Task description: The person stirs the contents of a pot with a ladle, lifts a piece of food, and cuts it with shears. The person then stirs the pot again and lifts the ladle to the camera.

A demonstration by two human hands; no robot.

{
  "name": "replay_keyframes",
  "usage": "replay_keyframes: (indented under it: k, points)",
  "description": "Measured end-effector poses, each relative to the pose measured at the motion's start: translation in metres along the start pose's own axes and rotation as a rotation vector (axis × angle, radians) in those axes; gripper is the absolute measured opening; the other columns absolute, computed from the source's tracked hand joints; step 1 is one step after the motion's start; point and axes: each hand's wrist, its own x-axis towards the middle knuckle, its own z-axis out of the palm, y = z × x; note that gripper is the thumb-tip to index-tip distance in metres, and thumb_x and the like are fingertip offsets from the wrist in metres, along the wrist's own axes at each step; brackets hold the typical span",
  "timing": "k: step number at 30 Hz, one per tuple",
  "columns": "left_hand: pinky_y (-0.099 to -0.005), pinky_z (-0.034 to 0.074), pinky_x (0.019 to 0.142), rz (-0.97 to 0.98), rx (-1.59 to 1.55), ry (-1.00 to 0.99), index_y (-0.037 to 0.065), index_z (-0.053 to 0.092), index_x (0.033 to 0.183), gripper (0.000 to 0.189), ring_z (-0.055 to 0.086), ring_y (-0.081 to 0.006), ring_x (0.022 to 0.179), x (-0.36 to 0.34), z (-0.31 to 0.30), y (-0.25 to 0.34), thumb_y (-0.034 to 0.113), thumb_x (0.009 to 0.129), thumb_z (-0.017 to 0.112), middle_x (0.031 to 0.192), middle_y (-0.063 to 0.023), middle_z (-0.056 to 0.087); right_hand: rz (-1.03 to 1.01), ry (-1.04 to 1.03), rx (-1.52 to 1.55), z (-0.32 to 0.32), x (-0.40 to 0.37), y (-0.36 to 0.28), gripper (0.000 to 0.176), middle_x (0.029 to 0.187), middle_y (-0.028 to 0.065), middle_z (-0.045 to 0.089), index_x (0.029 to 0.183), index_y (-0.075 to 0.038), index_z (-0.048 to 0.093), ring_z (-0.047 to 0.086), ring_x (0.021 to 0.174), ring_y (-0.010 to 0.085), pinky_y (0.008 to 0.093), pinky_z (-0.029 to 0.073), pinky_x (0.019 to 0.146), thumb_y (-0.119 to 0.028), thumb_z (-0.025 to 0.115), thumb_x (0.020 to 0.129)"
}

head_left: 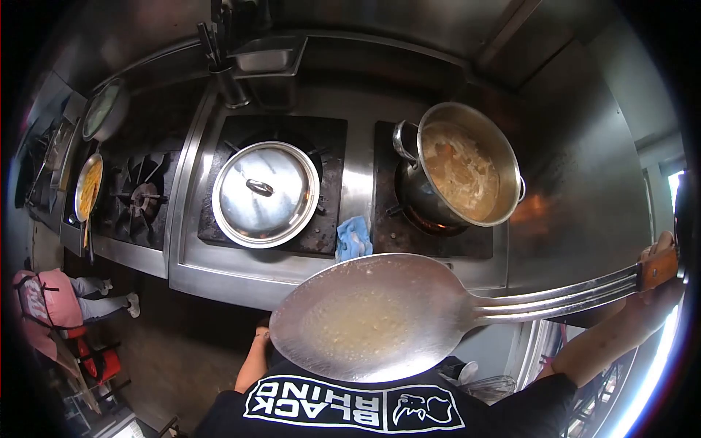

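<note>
Holding the frying pan (pixel 369 317) before the range (pixel 358 164)

Remotely, I saw the range behind the frying pan, which carried pale liquid. A stockpot (pixel 467 171) of cloudy broth stood on the right burner, a lidded pot (pixel 265 193) on the left, a blue cloth (pixel 353 239) between. My right hand (pixel 659 248) was clamped on the handle's wooden grip (pixel 659 269); my left hand (pixel 262 331), partly hidden beside the rim, I couldn't read.

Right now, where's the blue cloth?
Head view, near centre: the blue cloth is at the stove front, between the lidded pot on the left and the open pot on the right.
</note>
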Motion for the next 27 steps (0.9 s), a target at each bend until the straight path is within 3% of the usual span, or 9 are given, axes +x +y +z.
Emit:
replay_keyframes:
  k: [3,7,10,12,19,22,24,25,27]
  points:
    - [-0.0379,0.041,0.096,0.006,0.014,-0.017,0.013,0.058,0.117,0.04,0.051,-0.0283,0.115,0.0,0.002,0.0,0.033,0.083,0.052,0.123,-0.0131,0.055,-0.096,-0.039,-0.106,0.006,0.003,0.006,0.042,0.071,0.0046,0.04,0.1,0.002,0.05,0.034,0.042,0.0042,0.0131,0.034,0.039,-0.023,0.073,0.077]
    - [-0.038,0.041,0.096,0.01,0.024,-0.029,0.013,0.058,0.117,0.04,0.051,-0.0285,0.115,0.001,0.003,-0.001,0.032,0.083,0.051,0.123,-0.0132,0.055,-0.022,-0.067,-0.058,0.02,0.002,0.007,0.04,0.071,0.0047,0.041,0.1,0.002,0.051,0.036,0.044,0.005,0.0145,0.035,0.041,-0.024,0.072,0.078]
    - [-0.0381,0.041,0.096,0.018,0.034,-0.036,0.013,0.058,0.117,0.039,0.051,-0.0286,0.115,0.004,0.003,-0.002,0.032,0.084,0.051,0.123,-0.0133,0.055,-0.2,0.064,-0.234,0.014,0.001,0.006,0.037,0.071,0.0047,0.04,0.1,0.003,0.051,0.037,0.047,0.0058,0.0159,0.035,0.044,-0.023,0.069,0.08]
    - [-0.0382,0.041,0.096,0.023,0.042,-0.037,0.013,0.058,0.117,0.039,0.051,-0.0287,0.115,0.004,-0.001,0.003,0.031,0.084,0.051,0.123,-0.0133,0.055,0.005,0.01,-0.067,-0.012,-0.003,-0.009,0.034,0.071,0.0048,0.039,0.1,0.004,0.051,0.036,0.05,0.0066,0.0173,0.033,0.048,-0.02,0.065,0.08]
    - [-0.0385,0.041,0.096,0.035,0.076,-0.041,0.013,0.058,0.117,0.038,0.051,-0.029,0.116,0.007,-0.005,-0.001,0.03,0.084,0.05,0.123,-0.0135,0.055,-0.085,0.208,-0.264,-0.017,-0.013,-0.019,0.038,0.078,0.0071,0.041,0.106,0.006,0.047,0.036,0.051,0.0086,0.0184,0.033,0.05,-0.017,0.063,0.08]
    - [-0.0386,0.041,0.096,0.037,0.086,-0.044,0.013,0.058,0.117,0.038,0.051,-0.0291,0.116,0.006,-0.007,0.001,0.03,0.084,0.05,0.123,-0.0135,0.055,0.027,0.198,-0.143,-0.021,-0.016,-0.027,0.039,0.077,0.0068,0.042,0.108,0.011,0.046,0.036,0.053,0.0095,0.0176,0.033,0.052,-0.019,0.056,0.085]
    - [-0.0387,0.041,0.096,0.039,0.096,-0.043,0.013,0.058,0.118,0.038,0.05,-0.0292,0.116,0.005,-0.011,0.001,0.03,0.084,0.05,0.123,-0.0136,0.055,0.323,0.418,-0.693,-0.071,-0.029,-0.048,0.036,0.083,0.0092,0.053,0.113,0.008,0.049,0.052,0.064,0.0121,0.0183,0.041,0.062,-0.02,0.048,0.09]
    - [-0.0387,0.041,0.096,0.039,0.099,-0.045,0.013,0.058,0.118,0.038,0.05,-0.0292,0.116,0.005,-0.012,0.001,0.03,0.084,0.05,0.123,-0.0136,0.055,0.322,0.419,-0.692,-0.081,-0.034,-0.051,0.036,0.083,0.0092,0.053,0.113,0.008,0.049,0.052,0.064,0.0121,0.0183,0.041,0.062,-0.02,0.048,0.09]
    - [-0.0388,0.041,0.096,0.044,0.114,-0.047,0.013,0.058,0.118,0.038,0.05,-0.0293,0.116,0.005,-0.011,0.0,0.029,0.085,0.05,0.123,-0.0136,0.055,0.278,0.558,-1.242,-0.096,-0.043,-0.057,0.033,0.096,0.0075,0.056,0.115,0.001,0.052,0.054,0.081,0.0134,0.021,0.043,0.073,-0.02,0.045,0.091]
